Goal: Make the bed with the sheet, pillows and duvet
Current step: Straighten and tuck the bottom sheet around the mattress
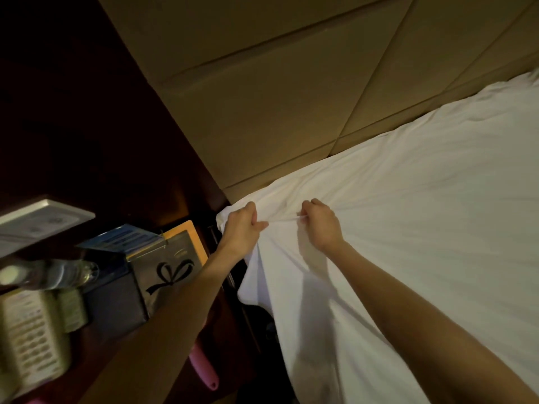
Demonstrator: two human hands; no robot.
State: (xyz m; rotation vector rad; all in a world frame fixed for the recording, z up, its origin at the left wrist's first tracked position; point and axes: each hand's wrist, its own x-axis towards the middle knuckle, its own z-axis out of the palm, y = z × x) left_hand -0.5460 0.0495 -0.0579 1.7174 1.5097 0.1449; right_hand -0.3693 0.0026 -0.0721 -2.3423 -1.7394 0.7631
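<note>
Sheet [408, 228] lies white across the bed, its corner bunched at the head end just beside the padded headboard [262, 97]. In the head view we judge the step to be drawing this corner taut. We should pull evenly with both hands toward the bed's edge, then tuck it under. Our left hand [242, 225] has its fingers [253, 212] curled tight round a fold at the corner. Our right hand [320, 225] pinches a ridge of cloth near it.

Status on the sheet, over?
Left hand, right hand both gripping sheet near headboard corner. Sheet spread over bed, side hanging untucked. Nightstand boxes beside left arm, not blocking.
</note>
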